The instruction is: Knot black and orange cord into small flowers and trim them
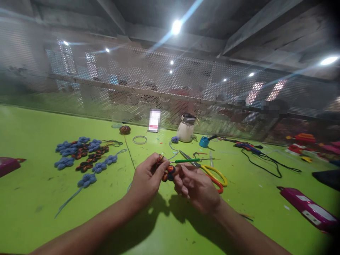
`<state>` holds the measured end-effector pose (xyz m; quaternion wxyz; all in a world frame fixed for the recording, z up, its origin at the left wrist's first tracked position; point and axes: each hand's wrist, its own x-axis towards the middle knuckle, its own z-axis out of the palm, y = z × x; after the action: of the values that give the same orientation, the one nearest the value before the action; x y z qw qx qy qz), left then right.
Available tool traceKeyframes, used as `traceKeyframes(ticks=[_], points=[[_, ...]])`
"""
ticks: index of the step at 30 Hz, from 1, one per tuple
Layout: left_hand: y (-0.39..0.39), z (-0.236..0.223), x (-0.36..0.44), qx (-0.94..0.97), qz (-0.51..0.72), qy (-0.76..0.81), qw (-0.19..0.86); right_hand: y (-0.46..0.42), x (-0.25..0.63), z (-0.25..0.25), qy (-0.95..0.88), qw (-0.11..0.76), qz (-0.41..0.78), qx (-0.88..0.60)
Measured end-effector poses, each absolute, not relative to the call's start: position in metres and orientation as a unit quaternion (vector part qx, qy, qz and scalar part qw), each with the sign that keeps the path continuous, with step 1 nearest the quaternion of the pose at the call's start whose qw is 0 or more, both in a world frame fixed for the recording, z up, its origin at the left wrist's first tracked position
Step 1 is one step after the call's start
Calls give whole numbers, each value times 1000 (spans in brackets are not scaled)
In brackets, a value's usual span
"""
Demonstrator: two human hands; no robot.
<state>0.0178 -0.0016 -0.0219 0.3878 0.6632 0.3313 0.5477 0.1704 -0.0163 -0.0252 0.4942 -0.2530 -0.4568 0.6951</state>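
Note:
My left hand point(147, 177) pinches a small crocheted flower point(170, 173) of orange and black yarn, with loops of the same yarn at its fingertips. Closed beside it, my right hand point(199, 186) has a green crochet hook point(187, 160) lying along its upper fingers. The hook's tip points left, toward the left fingertips. Part of the flower is hidden by the fingers. Just beyond the right hand lie scissors point(221, 175) with yellow and orange handles, partly covered by it. A dark strand runs from a brown yarn ball point(124, 130) toward my left hand.
Blue crocheted flowers point(87, 180) and dark orange ones point(85, 165) lie at left. Toward the back are a ring point(140, 140), a phone point(154, 121), a pale jug point(186, 129) and a blue pot point(204, 142). A purple device point(308, 209) lies right; a mesh partition point(159, 81) stands behind.

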Motion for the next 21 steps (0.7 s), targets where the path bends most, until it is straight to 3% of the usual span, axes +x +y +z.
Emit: traceKeyframes(ticks=[8,15,21], points=[[0,-21,20,655,542,338,405,-21,161,-27,-462,547,616,-326],[2,-22,20,557,487,331,586,-18,164,-24,-515,565,527,-371],[-1,-17,19,450,465,306,699,-14,167,-26,-505,562,551,-354]])
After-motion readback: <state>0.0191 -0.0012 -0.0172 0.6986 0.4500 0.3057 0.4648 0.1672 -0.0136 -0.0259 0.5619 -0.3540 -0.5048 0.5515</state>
